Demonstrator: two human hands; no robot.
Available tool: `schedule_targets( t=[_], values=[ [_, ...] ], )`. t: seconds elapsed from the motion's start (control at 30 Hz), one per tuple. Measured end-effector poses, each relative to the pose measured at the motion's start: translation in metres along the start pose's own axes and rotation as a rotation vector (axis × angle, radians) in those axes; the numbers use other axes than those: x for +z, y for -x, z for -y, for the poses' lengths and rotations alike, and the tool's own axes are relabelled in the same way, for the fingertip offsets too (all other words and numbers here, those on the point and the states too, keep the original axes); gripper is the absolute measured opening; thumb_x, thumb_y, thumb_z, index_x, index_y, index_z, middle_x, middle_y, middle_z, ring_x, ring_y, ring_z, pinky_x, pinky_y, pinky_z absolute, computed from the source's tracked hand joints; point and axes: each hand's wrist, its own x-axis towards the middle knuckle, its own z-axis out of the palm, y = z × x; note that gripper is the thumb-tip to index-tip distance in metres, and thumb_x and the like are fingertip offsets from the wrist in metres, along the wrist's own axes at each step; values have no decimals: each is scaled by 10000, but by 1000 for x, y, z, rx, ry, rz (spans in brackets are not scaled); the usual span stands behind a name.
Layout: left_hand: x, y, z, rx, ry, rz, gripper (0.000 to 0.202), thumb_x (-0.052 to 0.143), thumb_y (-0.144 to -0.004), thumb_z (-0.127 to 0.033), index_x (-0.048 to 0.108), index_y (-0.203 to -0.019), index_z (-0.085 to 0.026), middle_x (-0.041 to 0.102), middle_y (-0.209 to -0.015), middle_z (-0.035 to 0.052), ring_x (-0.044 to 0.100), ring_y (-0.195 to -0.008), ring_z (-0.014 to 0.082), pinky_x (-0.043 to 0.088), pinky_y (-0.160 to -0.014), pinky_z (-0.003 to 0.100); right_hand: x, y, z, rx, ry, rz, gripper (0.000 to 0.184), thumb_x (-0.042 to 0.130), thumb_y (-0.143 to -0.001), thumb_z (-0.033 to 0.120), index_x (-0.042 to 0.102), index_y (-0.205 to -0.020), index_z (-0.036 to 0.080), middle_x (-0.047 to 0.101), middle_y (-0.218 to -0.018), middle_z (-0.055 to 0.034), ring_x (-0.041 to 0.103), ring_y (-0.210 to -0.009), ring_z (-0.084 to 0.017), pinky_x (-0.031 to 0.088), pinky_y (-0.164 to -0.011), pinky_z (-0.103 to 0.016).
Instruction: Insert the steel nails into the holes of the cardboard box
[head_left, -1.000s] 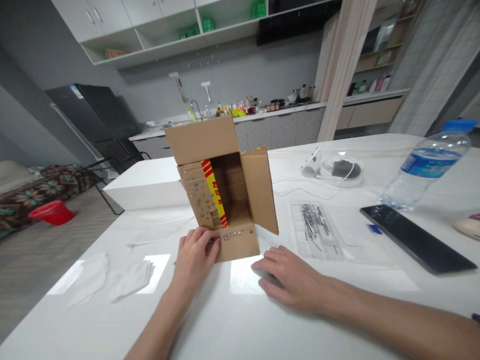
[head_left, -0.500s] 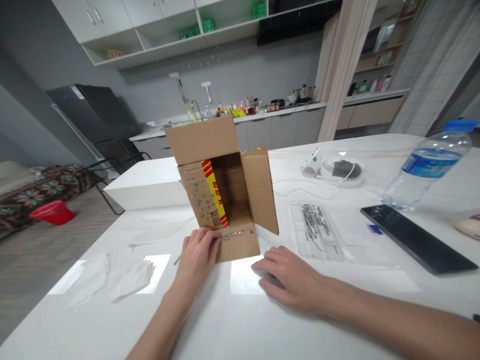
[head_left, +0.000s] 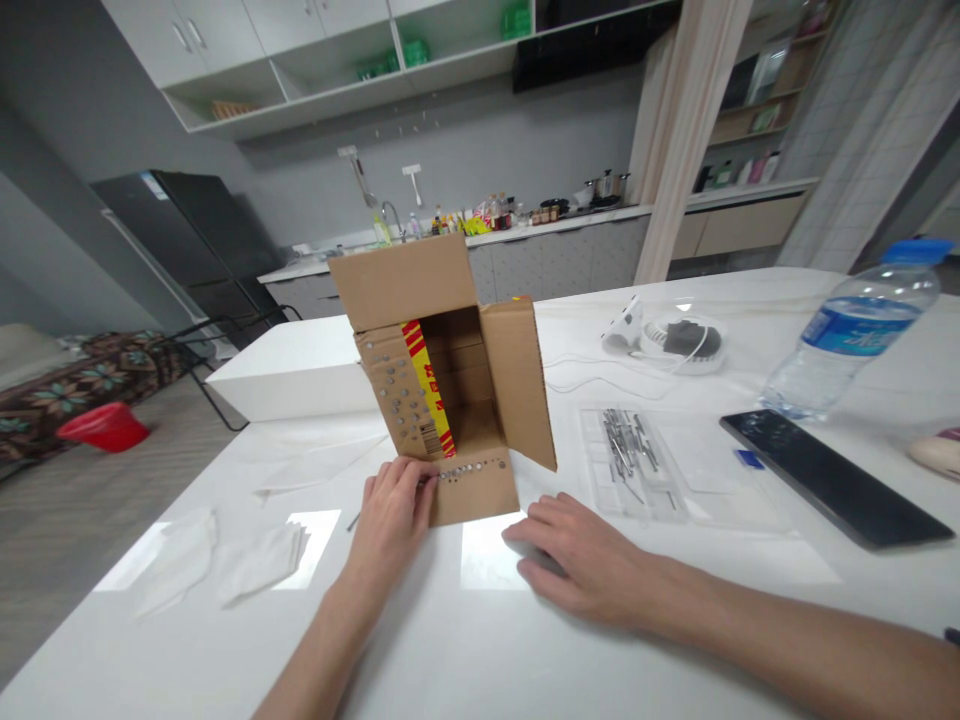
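Note:
A cardboard box (head_left: 478, 390) stands in front of me with its open side facing me. Grey round heads dot its left flap (head_left: 390, 400), and a row of them crosses the lower flap (head_left: 480, 495). My left hand (head_left: 394, 505) is closed at the left end of that row, thumb and fingers pinched together; whatever is between them is hidden. A thin dark rod (head_left: 354, 520) shows just left of this hand. My right hand (head_left: 581, 555) rests on the white table, right of the lower flap, holding nothing, with thumb and fingers apart.
Right of the box lies a clear compartment case (head_left: 592, 490) with metal screws or nails (head_left: 628, 442). Beyond it are a dark phone (head_left: 836, 480), a water bottle (head_left: 855, 335) and a small white fan-like device (head_left: 686, 345). White tissues (head_left: 259, 560) lie on the left, near a white block (head_left: 292, 365).
Almost nothing differs. My left hand and the box appear shifted very slightly left; the right hand stays where it was.

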Motion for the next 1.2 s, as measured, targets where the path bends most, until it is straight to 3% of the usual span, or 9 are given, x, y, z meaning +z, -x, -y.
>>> schedule_targets(
  t=[0.87, 1.2],
  values=[
    [-11, 0, 7, -79, -11, 64, 196, 434, -959, -269, 627, -954, -235, 683, -976, 58, 613, -923, 259, 447, -817, 423, -3, 0, 2, 9, -5, -2, 159, 527, -946, 230, 648, -1037, 181, 631, -902, -58, 547, -871, -208, 383, -824, -357],
    [-11, -1, 2, -43, 19, 64, 149, 496, -943, -287, 636, -933, -238, 680, -948, 48, 622, -918, 252, 460, -843, 427, -3, -1, 2, 8, -4, -10, 170, 529, -950, 234, 651, -1057, 184, 638, -918, -62, 553, -882, -211, 391, -837, -363]
  ],
)
